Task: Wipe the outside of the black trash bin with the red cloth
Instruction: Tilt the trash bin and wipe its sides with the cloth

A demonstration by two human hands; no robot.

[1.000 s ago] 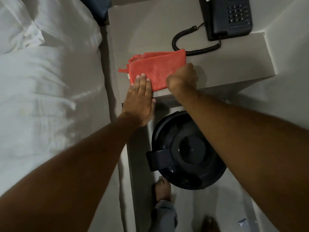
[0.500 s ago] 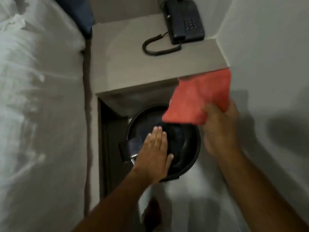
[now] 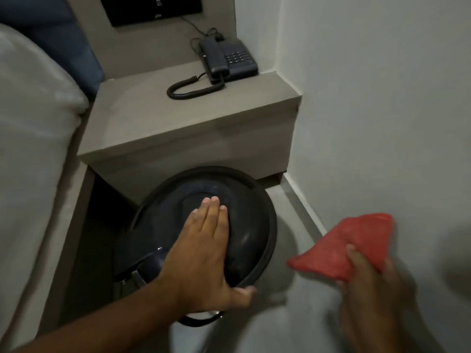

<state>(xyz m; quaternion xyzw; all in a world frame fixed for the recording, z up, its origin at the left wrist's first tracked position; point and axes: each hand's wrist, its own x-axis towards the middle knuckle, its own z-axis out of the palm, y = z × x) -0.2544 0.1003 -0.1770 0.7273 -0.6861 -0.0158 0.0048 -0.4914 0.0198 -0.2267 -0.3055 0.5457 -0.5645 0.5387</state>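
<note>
- L hand [image 3: 201,253]: flat, fingers together and extended, palm down on lid of black trash bin [image 3: 252,225]; thumb hooks over near rim. Grips nothing.
- R hand [image 3: 369,284]: closed on red cloth [image 3: 349,245], pinched at its near edge; cloth fans up and left from the fingers. Hand is motion-blurred.
- Change vs. 0.5 s ago: cloth was up at nightstand-edge level, above bin's right rim; it is now lower and further right, clear of the bin. L hand was over the lid's near-left part; it now lies across lid centre. View has tilted up, so more wall shows.
- Count: 2 hands, 1 cloth, 1 bin, 1 nightstand [image 3: 158,123], 1 telephone [image 3: 229,61] w/ coiled cord.
- Bin pos.: on floor in front of nightstand, directly under L hand, between bed [image 3: 33,161] on left and wall [image 3: 382,98] on right.
- Cloth vs. bin: apart, no contact; cloth sits right of bin, near the wall base.
- Phone: at rear right of nightstand top, well apart from both hands.
</note>
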